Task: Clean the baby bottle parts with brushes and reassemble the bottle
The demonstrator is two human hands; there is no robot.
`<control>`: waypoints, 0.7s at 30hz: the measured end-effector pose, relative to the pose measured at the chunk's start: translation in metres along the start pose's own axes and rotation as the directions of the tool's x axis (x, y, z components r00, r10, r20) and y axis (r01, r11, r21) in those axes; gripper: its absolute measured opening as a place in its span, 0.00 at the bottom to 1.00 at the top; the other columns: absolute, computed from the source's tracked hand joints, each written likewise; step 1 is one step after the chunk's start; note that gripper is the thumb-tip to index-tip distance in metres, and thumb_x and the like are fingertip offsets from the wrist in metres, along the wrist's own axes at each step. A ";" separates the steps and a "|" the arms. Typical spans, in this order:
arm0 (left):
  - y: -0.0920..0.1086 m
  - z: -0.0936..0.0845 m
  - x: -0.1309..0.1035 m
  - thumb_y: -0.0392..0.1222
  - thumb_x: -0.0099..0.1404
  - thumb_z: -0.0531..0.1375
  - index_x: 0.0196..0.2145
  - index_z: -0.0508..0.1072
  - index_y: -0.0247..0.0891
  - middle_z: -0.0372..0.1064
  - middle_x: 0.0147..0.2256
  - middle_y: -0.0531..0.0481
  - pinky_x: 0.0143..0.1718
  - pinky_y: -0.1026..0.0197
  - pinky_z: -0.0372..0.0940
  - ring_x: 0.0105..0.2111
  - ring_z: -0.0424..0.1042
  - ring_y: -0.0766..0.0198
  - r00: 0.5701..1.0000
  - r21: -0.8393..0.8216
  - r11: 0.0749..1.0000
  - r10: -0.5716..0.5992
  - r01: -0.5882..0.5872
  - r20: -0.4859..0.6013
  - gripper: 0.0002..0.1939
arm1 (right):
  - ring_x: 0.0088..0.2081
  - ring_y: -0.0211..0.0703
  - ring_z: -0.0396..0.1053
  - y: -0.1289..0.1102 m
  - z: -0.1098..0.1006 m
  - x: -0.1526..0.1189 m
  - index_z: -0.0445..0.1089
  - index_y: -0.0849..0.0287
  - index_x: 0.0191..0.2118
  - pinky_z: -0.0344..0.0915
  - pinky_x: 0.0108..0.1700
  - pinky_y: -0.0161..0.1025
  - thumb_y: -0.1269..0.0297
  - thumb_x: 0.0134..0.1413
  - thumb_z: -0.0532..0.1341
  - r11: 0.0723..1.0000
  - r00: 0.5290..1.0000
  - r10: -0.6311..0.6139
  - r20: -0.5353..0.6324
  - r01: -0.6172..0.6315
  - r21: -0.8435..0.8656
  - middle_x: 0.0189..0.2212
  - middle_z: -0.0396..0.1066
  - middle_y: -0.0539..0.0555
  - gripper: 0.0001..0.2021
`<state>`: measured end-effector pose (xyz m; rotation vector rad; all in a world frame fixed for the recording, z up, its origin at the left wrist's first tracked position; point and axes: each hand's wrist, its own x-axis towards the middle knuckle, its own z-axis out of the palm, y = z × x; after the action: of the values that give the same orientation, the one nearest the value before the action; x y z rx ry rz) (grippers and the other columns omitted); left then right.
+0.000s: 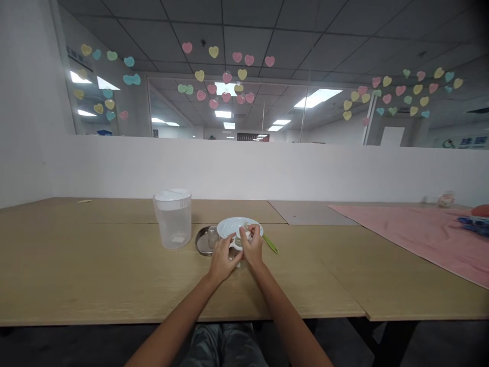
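Both of my hands meet at the middle of the table, in front of a white oval plate [231,224]. My left hand [222,259] has its fingers curled round a small white and clear item [237,242], too small to name. My right hand [252,247] is closed at the item's upper right side, thumb and fingers pinching its top. Left of the hands, a clear glass jar [213,237] stands in or against a round metal dish [202,242]. A green-handled utensil [270,244] lies to the right of the plate.
A translucent lidded pitcher [173,221] stands left of the metal dish. Pink cloth [412,229] covers the table's right side, with a red and blue object [477,219] at its far edge. A low white wall [244,171] runs behind the table [133,285].
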<state>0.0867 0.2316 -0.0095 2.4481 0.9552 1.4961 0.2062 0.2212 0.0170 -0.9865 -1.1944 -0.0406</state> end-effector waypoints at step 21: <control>0.005 -0.004 -0.002 0.46 0.57 0.58 0.49 0.58 0.37 0.67 0.43 0.44 0.45 0.54 0.60 0.43 0.66 0.57 0.998 -0.052 0.998 -0.048 0.046 -0.033 0.24 | 0.34 0.43 0.60 -0.005 -0.010 -0.010 0.62 0.59 0.30 0.54 0.40 0.40 0.60 0.56 0.52 0.936 0.968 -0.234 0.088 0.249 -0.247 0.28 0.65 0.52 0.09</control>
<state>0.0848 0.2261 -0.0067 2.3555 0.9611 1.5318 0.2069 0.2070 0.0120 -1.0659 -1.3829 -0.3726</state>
